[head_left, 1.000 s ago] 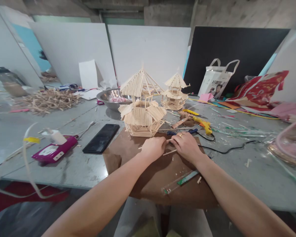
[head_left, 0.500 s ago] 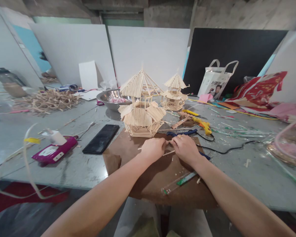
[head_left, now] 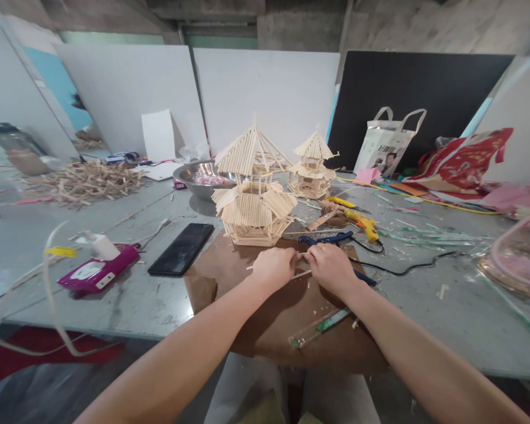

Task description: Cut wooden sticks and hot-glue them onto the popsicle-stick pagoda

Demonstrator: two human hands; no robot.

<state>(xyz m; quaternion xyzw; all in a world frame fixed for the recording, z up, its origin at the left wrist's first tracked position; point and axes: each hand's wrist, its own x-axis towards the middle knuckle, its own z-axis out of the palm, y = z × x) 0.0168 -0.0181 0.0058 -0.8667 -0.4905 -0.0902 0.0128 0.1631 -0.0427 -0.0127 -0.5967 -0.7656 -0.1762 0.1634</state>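
My left hand [head_left: 274,268] and my right hand [head_left: 332,268] meet over a brown board [head_left: 265,330], fingers closed and pinching. A thin wooden stick [head_left: 304,254] spans the gap between their fingertips; a pale end pokes out left of my left hand. Just below the fingers lies another thin stick [head_left: 302,274]. Straight behind them stands a two-tiered pavilion model [head_left: 255,206] of wooden sticks, its upper roof partly unfilled. A blue-handled tool [head_left: 324,238] lies behind my right hand, partly hidden by it.
A black phone [head_left: 181,249] and a purple power strip [head_left: 99,271] lie left. Behind are a metal bowl [head_left: 189,176], a stick pile [head_left: 92,182] and a smaller pavilion model [head_left: 311,168]. A yellow glue gun [head_left: 364,224] with a black cord [head_left: 406,272] sits right; glue-stick wrappers [head_left: 320,327] lie in front.
My fingertips have shifted slightly, and a little more of the stick shows between them. Otherwise the hands and the things on the table stay in place.
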